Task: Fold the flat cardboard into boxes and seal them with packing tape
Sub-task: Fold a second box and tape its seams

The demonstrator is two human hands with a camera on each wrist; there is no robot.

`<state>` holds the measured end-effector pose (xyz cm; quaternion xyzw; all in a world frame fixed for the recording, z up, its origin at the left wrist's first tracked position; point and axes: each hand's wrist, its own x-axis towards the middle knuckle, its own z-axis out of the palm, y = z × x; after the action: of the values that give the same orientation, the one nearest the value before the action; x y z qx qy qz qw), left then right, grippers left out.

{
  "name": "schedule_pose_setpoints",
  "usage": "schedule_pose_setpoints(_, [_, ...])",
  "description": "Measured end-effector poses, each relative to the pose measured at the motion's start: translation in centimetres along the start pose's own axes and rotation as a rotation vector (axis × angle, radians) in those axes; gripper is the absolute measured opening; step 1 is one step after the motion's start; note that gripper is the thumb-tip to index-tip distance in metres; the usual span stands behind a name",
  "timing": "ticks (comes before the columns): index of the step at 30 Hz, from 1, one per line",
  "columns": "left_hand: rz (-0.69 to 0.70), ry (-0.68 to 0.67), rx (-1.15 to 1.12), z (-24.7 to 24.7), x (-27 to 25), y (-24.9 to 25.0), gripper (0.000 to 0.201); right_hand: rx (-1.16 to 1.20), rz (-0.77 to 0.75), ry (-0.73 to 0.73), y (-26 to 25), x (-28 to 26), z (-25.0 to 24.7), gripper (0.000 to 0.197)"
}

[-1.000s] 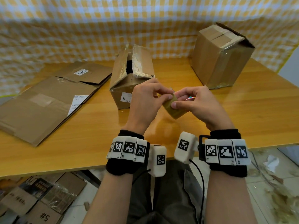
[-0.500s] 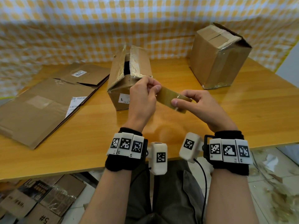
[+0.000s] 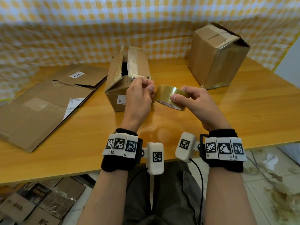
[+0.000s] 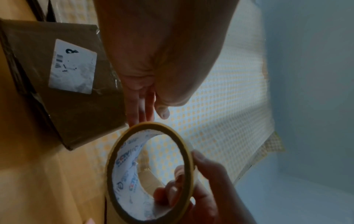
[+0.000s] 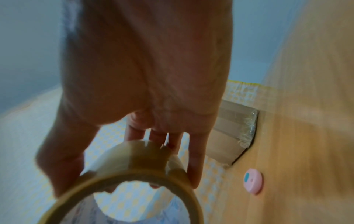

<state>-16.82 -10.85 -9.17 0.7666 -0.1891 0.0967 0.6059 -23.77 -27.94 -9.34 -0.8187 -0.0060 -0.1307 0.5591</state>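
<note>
A roll of brown packing tape (image 3: 170, 98) is held in the air above the table, in front of a small cardboard box (image 3: 128, 88) whose top flaps stand partly open. My right hand (image 3: 180, 95) grips the roll, thumb on the outer band and fingers behind it. My left hand (image 3: 151, 92) has its fingertips and thumb pinched at the roll's left rim. In the left wrist view the roll (image 4: 151, 171) shows its white printed core, with the left fingers (image 4: 141, 109) at its top edge. In the right wrist view the roll (image 5: 134, 166) fills the lower frame.
A taller taped box (image 3: 217, 56) stands at the back right of the wooden table (image 3: 243, 111). Flat cardboard sheets (image 3: 40, 101) lie on the left. A small pink round object (image 5: 252, 183) lies on the table near the tall box. Scrap cardboard lies on the floor.
The right hand has turned the roll so that its outer band faces up, and the hands have drawn slightly apart. The left fingers have stayed at the roll's left edge.
</note>
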Motion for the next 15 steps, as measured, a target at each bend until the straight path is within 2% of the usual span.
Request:
schedule_pose_setpoints(6, [0.044,0.038,0.028,0.3,-0.1,0.1,0.013,0.000,0.008,0.000,-0.1,0.3,0.1,0.022])
schedule_pose_setpoints(10, [0.045,0.018,0.036,0.2,-0.1,-0.3,0.012,0.012,0.022,-0.009,0.0,0.2,0.3,0.023])
schedule_pose_setpoints(15, [0.074,-0.054,0.066,0.0,0.1,-0.2,0.013,-0.069,0.067,0.091,1.2,0.4,0.4,0.035])
